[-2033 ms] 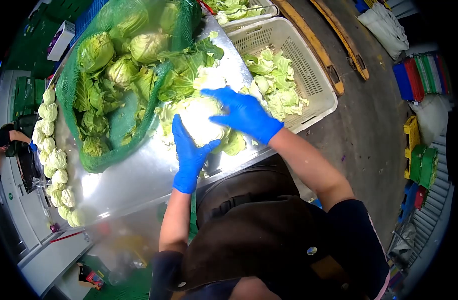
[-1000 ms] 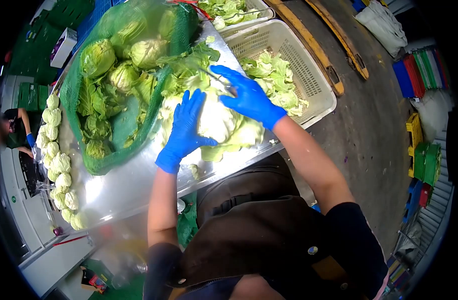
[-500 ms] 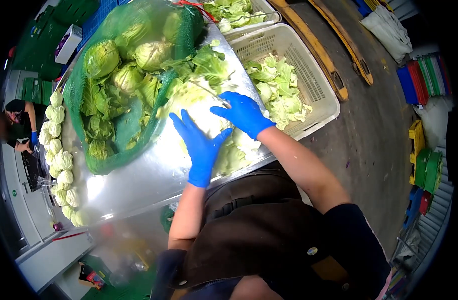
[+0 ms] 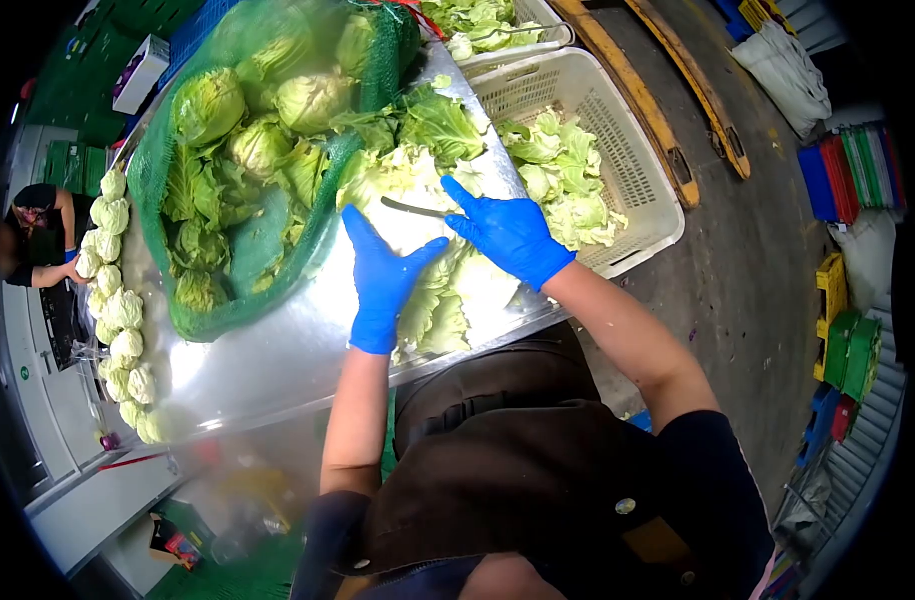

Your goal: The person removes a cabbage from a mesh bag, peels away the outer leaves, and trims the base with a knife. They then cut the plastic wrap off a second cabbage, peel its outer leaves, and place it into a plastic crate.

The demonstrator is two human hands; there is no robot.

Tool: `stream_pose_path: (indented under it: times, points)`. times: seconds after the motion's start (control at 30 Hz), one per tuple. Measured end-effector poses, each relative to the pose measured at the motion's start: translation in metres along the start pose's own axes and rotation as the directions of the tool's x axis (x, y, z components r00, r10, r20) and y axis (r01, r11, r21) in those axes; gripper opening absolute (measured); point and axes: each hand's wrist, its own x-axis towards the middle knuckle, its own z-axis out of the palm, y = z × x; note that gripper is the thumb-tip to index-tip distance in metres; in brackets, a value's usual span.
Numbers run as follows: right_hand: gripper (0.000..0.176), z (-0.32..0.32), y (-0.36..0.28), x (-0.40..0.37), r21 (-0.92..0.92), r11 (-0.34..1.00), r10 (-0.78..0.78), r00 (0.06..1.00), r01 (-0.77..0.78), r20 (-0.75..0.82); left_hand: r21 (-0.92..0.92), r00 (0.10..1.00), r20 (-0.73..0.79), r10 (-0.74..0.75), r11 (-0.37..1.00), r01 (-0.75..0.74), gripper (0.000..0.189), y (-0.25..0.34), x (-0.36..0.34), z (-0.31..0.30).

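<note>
On the metal table (image 4: pixel 268 365), my left hand (image 4: pixel 383 275) in a blue glove has its fingers spread beside pale cabbage leaves (image 4: pixel 440 315). My right hand (image 4: pixel 508 228), also gloved in blue, is closed around the handle end of a knife (image 4: pixel 411 208), whose thin dark blade points left over the leaves. Its index finger stretches forward. Green outer leaves (image 4: pixel 440 125) lie beyond both hands. To the left, a green net bag (image 4: pixel 148 215) holds several cabbages (image 4: pixel 208 105) and loose leaves.
A row of trimmed cabbages (image 4: pixel 126 310) lines the table's left edge, where another person (image 4: pixel 53 225) reaches in. At the right stands a cream crate (image 4: pixel 633 165) holding leaves, with a second crate (image 4: pixel 538 45) behind. Yellow forks (image 4: pixel 643 100) lie on the floor.
My left hand has moved slightly left and my right hand slightly right and down, leaving the knife blade more visible. The other person's hand has reached the cabbage row.
</note>
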Motion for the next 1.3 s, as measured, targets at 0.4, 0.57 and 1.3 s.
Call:
stream_pose_path:
  times: [0.4, 0.57, 1.3]
  points:
    - [0.043, 0.005, 0.009, 0.036, 0.047, 0.990, -0.133, 0.991, 0.133, -0.012, -0.034, 0.967, 0.097, -0.236, 0.970, 0.241, 0.129, 0.023, 0.005, -0.007]
    - [0.064, 0.007, 0.043, 0.095, 0.067, 0.960, 0.244, 0.932, -0.271, 0.268, 0.068, 0.999, 0.018, -0.032, 0.997, 0.030, 0.130, 0.019, -0.020, 0.007]
    - [0.053, -0.006, 0.003, 0.038, 0.178, 0.963, -0.221, 0.970, 0.201, 0.101, 0.081, 0.996, -0.020, -0.090, 0.992, 0.092, 0.134, 0.018, -0.037, 0.003]
